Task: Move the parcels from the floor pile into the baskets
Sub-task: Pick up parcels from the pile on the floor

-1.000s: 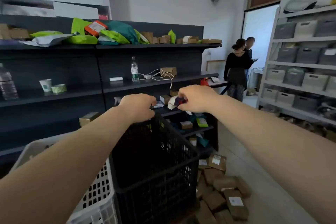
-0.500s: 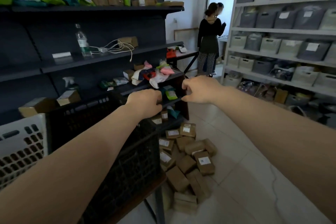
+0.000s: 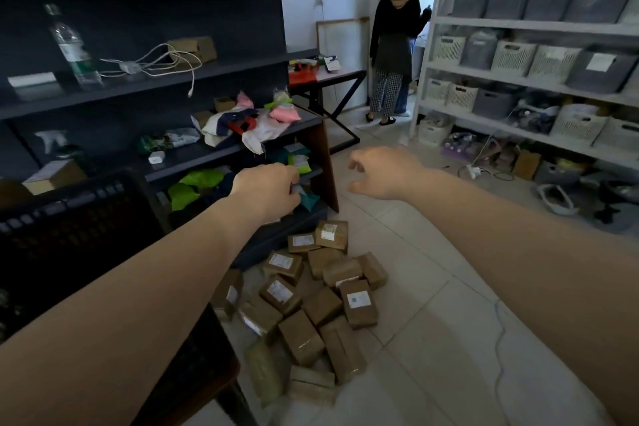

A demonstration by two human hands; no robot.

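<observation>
Head view: both arms out over the parcels (image 3: 311, 301) heaped on the floor (image 3: 449, 339), black basket (image 3: 76, 218) at left; left hand (image 3: 266, 192) loosely curled, apparently empty, right hand (image 3: 383, 171) slack, holding nothing; reach phase, probably: stoop and grab next

Free floor: open tile (image 3: 432, 339) right of the parcel pile (image 3: 304, 304), running far toward the doorway. Pile approachable from above and from right side. Left side blocked: dark shelf unit (image 3: 173, 79) w/ end panel (image 3: 325, 166) just beyond pile's far edge; black basket (image 3: 69, 218) near left on a stand, its leg (image 3: 235, 401) close to pile's near-left corner. Right edge: white rack (image 3: 518, 79), clutter + cable on floor beneath. Two people (image 3: 394, 41) stand in the far passage.
</observation>
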